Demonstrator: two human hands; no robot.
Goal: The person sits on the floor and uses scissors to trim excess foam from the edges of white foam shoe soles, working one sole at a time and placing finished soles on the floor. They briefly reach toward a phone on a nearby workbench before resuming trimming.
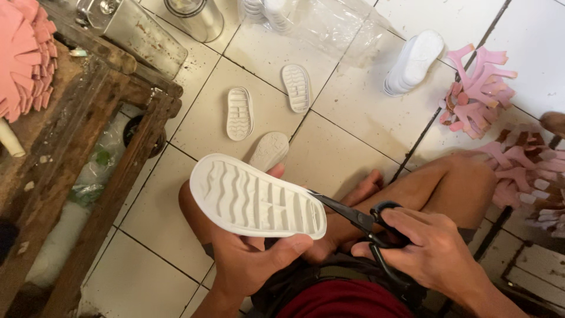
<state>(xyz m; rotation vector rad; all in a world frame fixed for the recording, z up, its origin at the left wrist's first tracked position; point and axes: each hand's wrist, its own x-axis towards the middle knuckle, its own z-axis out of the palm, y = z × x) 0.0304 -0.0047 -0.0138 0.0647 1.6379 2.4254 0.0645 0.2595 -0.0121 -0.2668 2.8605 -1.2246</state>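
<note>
My left hand (250, 259) holds a white rubber shoe sole (256, 197) with its wavy tread facing up, thumb under the near edge. My right hand (426, 247) grips black scissors (365, 222) by the handles. The blades point left and meet the sole's right end. I sit on a tiled floor with my bare legs crossed under the sole.
Three more white soles (240, 113) lie on the tiles ahead. A stack of white soles (414, 62) and pink strap pieces (478, 88) lie at the right. A wooden bench (88, 153) stands at the left, metal containers (197, 17) behind it.
</note>
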